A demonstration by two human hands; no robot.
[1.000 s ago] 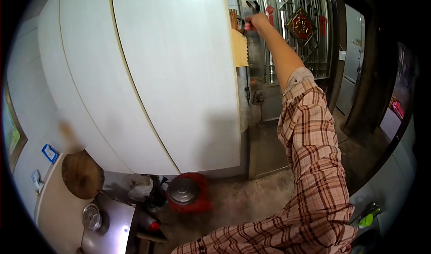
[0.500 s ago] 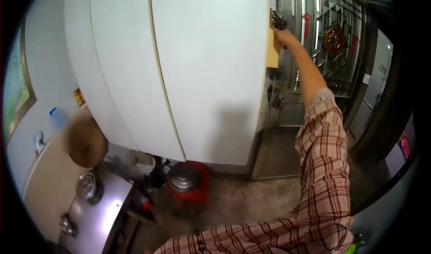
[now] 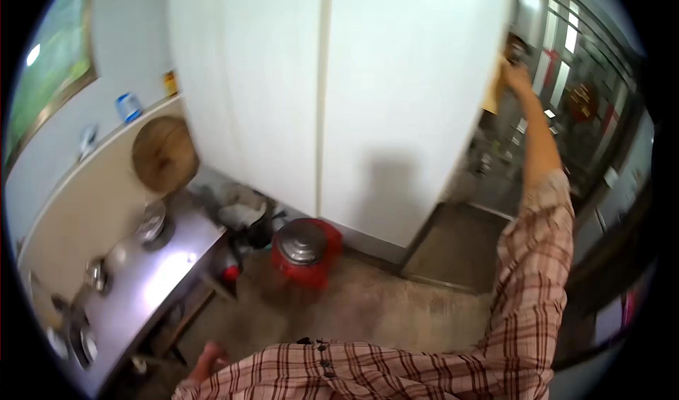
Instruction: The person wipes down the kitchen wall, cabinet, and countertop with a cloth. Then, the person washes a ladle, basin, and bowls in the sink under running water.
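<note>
My right hand (image 3: 518, 78) reaches far out to the right edge of the white cabinet (image 3: 410, 103). Its fingers look closed, and what they grip is too blurred to make out. A yellow cloth-like piece (image 3: 493, 92) hangs right beside the fingers, at the cabinet's side. Just above the hand is a dark, shiny object (image 3: 518, 48) of unclear kind. Low in the view, my left hand (image 3: 207, 361) hangs beside my body near the metal table, smeared by motion, its fingers not readable.
A barred metal door (image 3: 566, 67) stands beyond my right arm. On the floor are a red container with a metal lid (image 3: 303, 243) and a dark bin (image 3: 247, 212). At left, a metal table (image 3: 152, 273) bears several metal vessels. A round wooden board (image 3: 166, 154) leans on the wall.
The view has turned left, so cabinet, door and right hand sit further right. The right hand stays by the yellow piece. My left hand has come into view at the bottom.
</note>
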